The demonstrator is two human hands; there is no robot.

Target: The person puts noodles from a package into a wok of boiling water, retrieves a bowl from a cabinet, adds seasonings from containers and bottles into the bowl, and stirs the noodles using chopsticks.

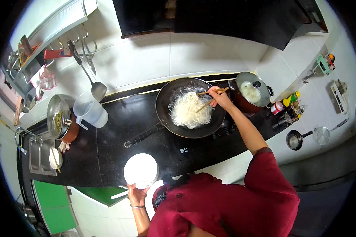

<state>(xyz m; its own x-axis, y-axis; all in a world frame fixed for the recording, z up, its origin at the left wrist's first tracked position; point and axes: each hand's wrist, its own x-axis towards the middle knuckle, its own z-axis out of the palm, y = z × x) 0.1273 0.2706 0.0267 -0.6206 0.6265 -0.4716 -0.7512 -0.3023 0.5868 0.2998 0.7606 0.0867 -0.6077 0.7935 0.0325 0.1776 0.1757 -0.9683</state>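
Observation:
A pale heap of noodles (190,110) fills the middle of a black wok (164,118) on the cooktop. Over the wok's right side, my right hand (218,97) is closed around a pair of wooden chopsticks (203,106), whose tips reach into the noodles. Near the counter's front edge, my left hand (137,196) grips the near rim of a white bowl (141,170). Glare washes out the bowl's inside, so I cannot tell whether anything is in it. The wok's handle (144,135) points towards the bowl.
A lidded pot (251,93) stands right of the wok, with seasoning bottles (290,98) beyond it. To the left are a plastic jug (91,112), a brown pot (70,130) and a sink (41,152) with a small bowl (55,158). A spatula (98,90) hangs on the wall.

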